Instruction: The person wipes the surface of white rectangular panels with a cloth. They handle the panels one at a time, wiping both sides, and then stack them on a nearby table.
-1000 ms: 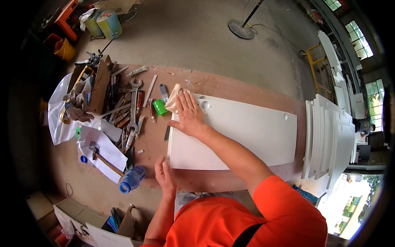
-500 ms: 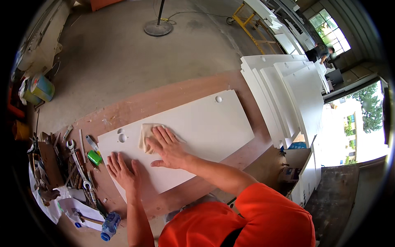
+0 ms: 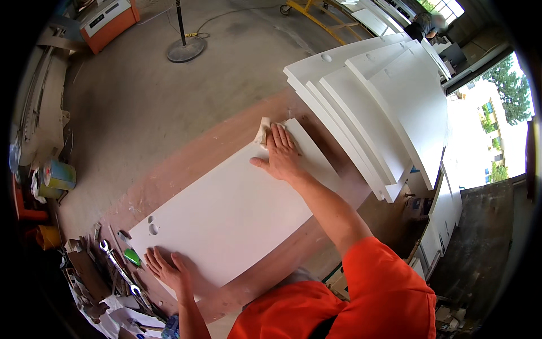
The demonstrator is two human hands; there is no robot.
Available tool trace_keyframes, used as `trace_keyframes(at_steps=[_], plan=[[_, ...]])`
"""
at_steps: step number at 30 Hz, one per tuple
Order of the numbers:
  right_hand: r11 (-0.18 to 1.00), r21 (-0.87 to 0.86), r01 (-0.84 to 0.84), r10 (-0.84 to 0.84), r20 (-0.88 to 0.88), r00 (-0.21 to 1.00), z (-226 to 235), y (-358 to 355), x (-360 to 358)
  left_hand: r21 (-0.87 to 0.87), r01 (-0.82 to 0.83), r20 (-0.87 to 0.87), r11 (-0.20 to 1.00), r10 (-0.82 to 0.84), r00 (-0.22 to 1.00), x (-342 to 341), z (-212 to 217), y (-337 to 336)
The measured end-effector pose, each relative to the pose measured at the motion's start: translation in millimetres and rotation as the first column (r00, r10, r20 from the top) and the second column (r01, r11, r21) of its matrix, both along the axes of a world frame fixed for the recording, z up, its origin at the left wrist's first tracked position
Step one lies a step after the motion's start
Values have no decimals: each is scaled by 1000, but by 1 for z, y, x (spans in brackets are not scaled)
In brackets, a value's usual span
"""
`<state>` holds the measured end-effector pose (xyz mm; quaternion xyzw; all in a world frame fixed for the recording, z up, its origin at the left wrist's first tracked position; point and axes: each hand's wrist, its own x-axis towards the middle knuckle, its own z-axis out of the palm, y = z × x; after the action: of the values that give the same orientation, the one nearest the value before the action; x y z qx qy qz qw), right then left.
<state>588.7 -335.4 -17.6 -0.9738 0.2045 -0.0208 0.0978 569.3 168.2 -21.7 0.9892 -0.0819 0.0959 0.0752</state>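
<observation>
A long white panel point(image 3: 231, 209) with two round holes near its left end lies flat on a brown worktable point(image 3: 186, 164). My right hand point(image 3: 280, 153) presses flat on a pale piece of sandpaper point(image 3: 262, 133) at the panel's far right end. Fingers spread, my left hand point(image 3: 165, 268) rests flat on the panel's near left corner and holds nothing.
A stack of white panels point(image 3: 372, 107) lies at the right of the table. Wrenches point(image 3: 116, 265), a green object point(image 3: 132, 257) and other tools clutter the table's left end. A paint can point(image 3: 56, 175), a stand base point(image 3: 186, 50) and an orange-and-white machine point(image 3: 110, 20) are on the concrete floor.
My right hand has slid with the sandpaper along the panel from its left part to its far right end. My left hand stays at the left corner. The view has swung right.
</observation>
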Motion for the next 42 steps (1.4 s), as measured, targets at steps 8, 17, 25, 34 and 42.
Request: trace_keyframes(at_steps=[8,17,25,34,42], plan=[[943,24,333,-330,-82,940,3,-42,-136,32,35,21,999,-36,999,-1,1,-5],[884,191,-427,393,194,899,9,224,-218,33,79,73,996,-82,994,1,-5,0],[883,45,467,-466,200,862,-8,24,-210,26,89,75,996,-91,993,4,-7,1],[817,198,542,-576,254,777,-4,-8,-207,-7,88,95,996,-87,992,3,-14,6],[623,141,-769,752,163,639,6,316,-201,-574,112,44,811,-106,993,0,-2,10]])
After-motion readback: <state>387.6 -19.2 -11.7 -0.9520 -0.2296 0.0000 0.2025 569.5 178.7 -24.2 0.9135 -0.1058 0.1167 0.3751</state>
